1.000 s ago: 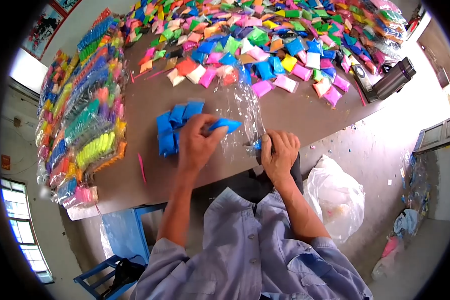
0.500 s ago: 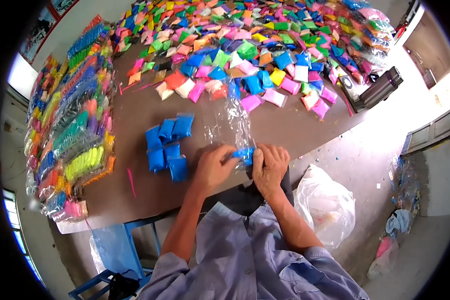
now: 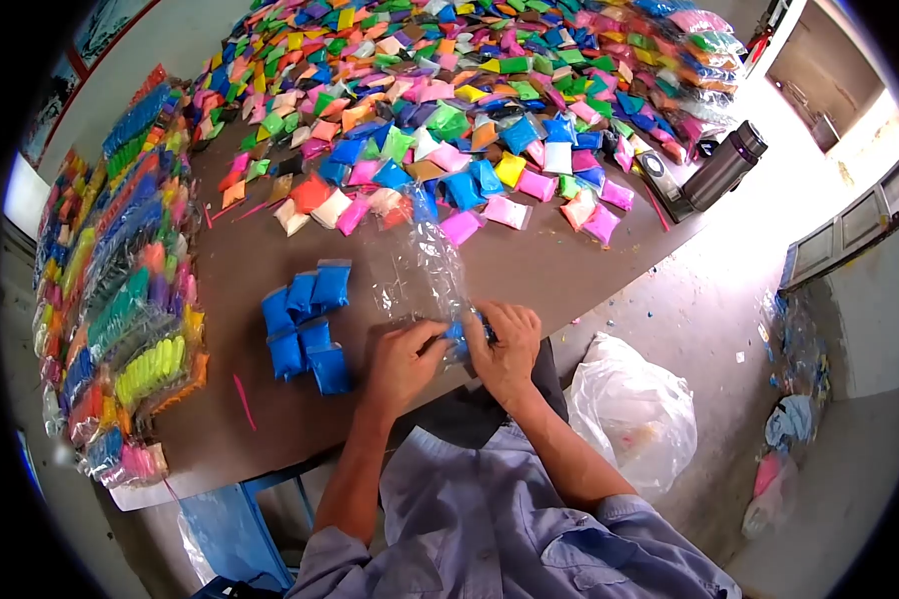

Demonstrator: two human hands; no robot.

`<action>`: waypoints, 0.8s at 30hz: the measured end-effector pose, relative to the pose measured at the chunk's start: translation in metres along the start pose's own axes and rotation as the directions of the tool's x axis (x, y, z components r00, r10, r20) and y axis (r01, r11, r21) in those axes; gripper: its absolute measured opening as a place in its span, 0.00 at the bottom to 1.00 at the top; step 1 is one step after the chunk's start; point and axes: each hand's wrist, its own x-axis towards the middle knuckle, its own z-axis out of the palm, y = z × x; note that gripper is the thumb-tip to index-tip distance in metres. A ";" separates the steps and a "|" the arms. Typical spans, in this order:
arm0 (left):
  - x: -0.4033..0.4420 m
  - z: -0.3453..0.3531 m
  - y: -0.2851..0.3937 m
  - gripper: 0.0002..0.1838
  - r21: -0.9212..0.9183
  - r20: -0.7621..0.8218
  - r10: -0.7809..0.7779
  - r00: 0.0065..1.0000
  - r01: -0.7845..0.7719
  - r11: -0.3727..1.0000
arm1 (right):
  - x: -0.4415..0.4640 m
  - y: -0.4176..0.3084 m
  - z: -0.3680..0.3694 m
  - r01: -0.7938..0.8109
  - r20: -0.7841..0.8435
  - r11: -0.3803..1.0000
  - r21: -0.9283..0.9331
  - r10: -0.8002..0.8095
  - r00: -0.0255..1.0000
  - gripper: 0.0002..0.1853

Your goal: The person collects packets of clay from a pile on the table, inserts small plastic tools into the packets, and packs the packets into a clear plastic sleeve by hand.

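A long clear plastic bag (image 3: pixel 422 268) stretches over the table away from my hands, and a blue packet (image 3: pixel 456 337) shows at its near end. My left hand (image 3: pixel 406 361) closes on the left side of that blue packet, thumb pointing inward. From the right, my right hand (image 3: pixel 509 349) presses its thumb and fingers on the packet and partly covers it. Whether the packet lies fully inside the bag, I cannot tell. Left of my hands, several blue packets (image 3: pixel 308 311) lie in a small group on the brown tabletop (image 3: pixel 300 424).
A large heap of colourful packets (image 3: pixel 440 110) covers the table's far side. Stacked bags of packets (image 3: pixel 120 290) line the left edge. A thermos flask (image 3: pixel 724 165) stands at right. A white plastic sack (image 3: pixel 634 409) sits on the floor; a pink strip (image 3: pixel 244 401) lies left.
The view has shifted, so the table contents appear lower and further left. My right thumb and fingers now cover more of the blue packet. Both hands stay at the bag's near end.
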 end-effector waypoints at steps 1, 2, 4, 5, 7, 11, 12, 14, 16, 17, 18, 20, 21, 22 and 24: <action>-0.001 -0.001 0.002 0.12 -0.014 0.028 -0.048 0.998 0.049 0.999 | 0.000 0.000 0.000 -0.002 0.001 1.000 -0.003 0.002 1.000 0.10; -0.001 -0.001 0.002 0.12 -0.014 0.030 -0.049 0.998 0.050 0.999 | -0.001 0.000 0.000 -0.004 0.001 1.000 -0.004 0.004 1.000 0.10; -0.001 -0.002 0.002 0.12 -0.050 0.016 -0.031 0.999 0.031 0.998 | -0.001 0.000 0.001 0.007 -0.018 1.000 0.000 -0.007 1.000 0.10; -0.001 -0.002 0.002 0.12 -0.049 0.016 -0.033 0.999 0.034 0.998 | -0.001 0.000 0.002 0.006 -0.016 1.000 0.002 -0.006 1.000 0.10; -0.003 -0.002 0.000 0.14 -0.032 0.016 -0.008 1.000 0.008 0.999 | -0.001 0.000 0.003 0.015 -0.040 1.000 0.001 -0.015 0.999 0.10; -0.013 -0.004 -0.002 0.14 0.001 -0.070 0.057 0.996 -0.058 0.998 | -0.001 0.000 0.000 0.001 -0.029 1.000 0.003 -0.001 1.000 0.10; -0.018 -0.009 -0.001 0.13 -0.025 -0.128 0.027 0.991 -0.030 0.999 | -0.001 0.005 0.003 0.032 -0.046 0.999 -0.008 -0.032 0.998 0.11; -0.038 -0.030 -0.003 0.12 -0.022 -0.190 -0.055 0.980 0.051 0.998 | -0.004 0.003 0.004 0.017 -0.090 1.000 0.018 -0.015 0.996 0.11; -0.046 -0.051 -0.007 0.11 0.199 -0.336 0.019 0.942 0.051 0.979 | -0.002 0.005 0.004 0.023 -0.037 1.000 0.004 -0.023 0.999 0.11; -0.053 -0.060 -0.009 0.11 0.251 -0.394 0.009 0.919 0.098 0.963 | -0.003 0.007 0.006 0.035 -0.053 0.999 -0.005 -0.035 0.998 0.10; -0.060 -0.070 -0.011 0.11 0.262 -0.396 -0.006 0.918 0.120 0.958 | -0.003 0.007 0.006 0.032 -0.037 0.999 -0.019 -0.033 0.999 0.10; -0.069 -0.086 -0.013 0.11 0.455 -0.438 -0.050 0.897 0.270 0.849 | -0.003 0.004 0.005 0.025 -0.029 1.000 -0.015 -0.026 0.999 0.09; -0.071 -0.089 -0.018 0.12 0.428 -0.470 -0.102 0.877 0.328 0.842 | -0.003 0.003 0.006 0.024 -0.023 1.000 -0.007 -0.024 0.999 0.09; -0.073 -0.090 -0.023 0.12 0.430 -0.474 -0.104 0.875 0.333 0.839 | -0.002 0.003 0.006 0.024 -0.026 1.000 -0.014 -0.025 0.999 0.09; -0.073 -0.093 -0.032 0.15 0.495 -0.433 -0.141 0.890 0.366 0.788 | -0.003 0.002 0.006 0.027 -0.032 0.999 -0.020 -0.028 0.999 0.09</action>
